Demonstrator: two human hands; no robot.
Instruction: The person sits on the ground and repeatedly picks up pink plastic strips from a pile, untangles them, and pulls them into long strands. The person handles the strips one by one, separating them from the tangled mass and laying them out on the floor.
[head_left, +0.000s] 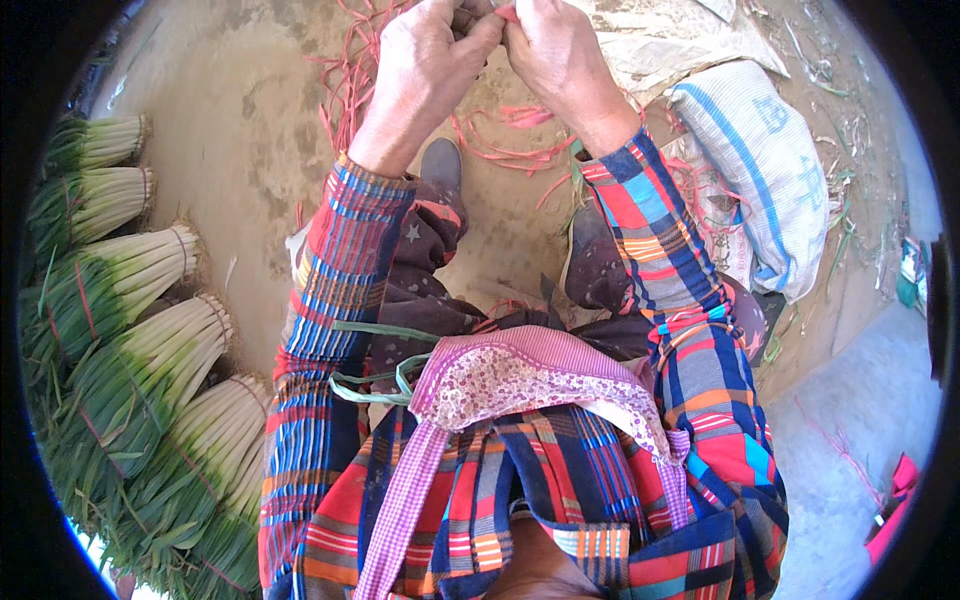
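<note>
At the top edge of the view my left hand (431, 64) and my right hand (556, 67) meet, fingertips nearly touching. A short piece of red plastic strip (508, 13) shows between them, pinched by both hands. The upper fingers of both are cut off by the picture's edge. Beside my left wrist, a tangle of red plastic strips (349, 82) runs down; whether it joins the held piece is hidden. More loose red strips (517, 154) lie on the ground below my hands.
Tied bundles of garlic chives (169, 345), white stalks inward, line the left side. A white woven sack (757, 172) with blue stripes lies at right, near pale sheeting (675, 45). My shoe (441, 169) rests on the dirt floor (247, 112). Green strips (375, 382) hang at my apron (525, 367).
</note>
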